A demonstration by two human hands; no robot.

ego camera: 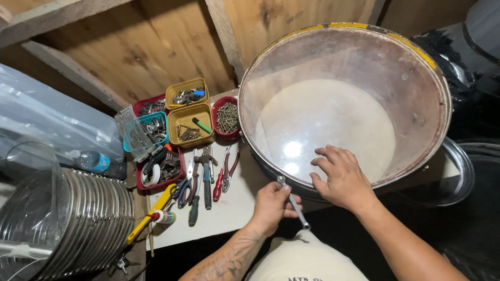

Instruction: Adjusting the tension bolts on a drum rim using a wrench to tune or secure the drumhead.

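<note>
Left hand (272, 204) grips a drum key (295, 204); right hand (341, 177) rests spread on drumhead (333, 125).

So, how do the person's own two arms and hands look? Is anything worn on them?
Both hands are bare: no gloves, rings or watch can be seen. The left hand belongs to a bare forearm with dark tattoo markings on it. The right hand also has a bare forearm, with no markings visible. No sleeves reach into view; only a light garment with dark print shows below, between the arms.
</note>
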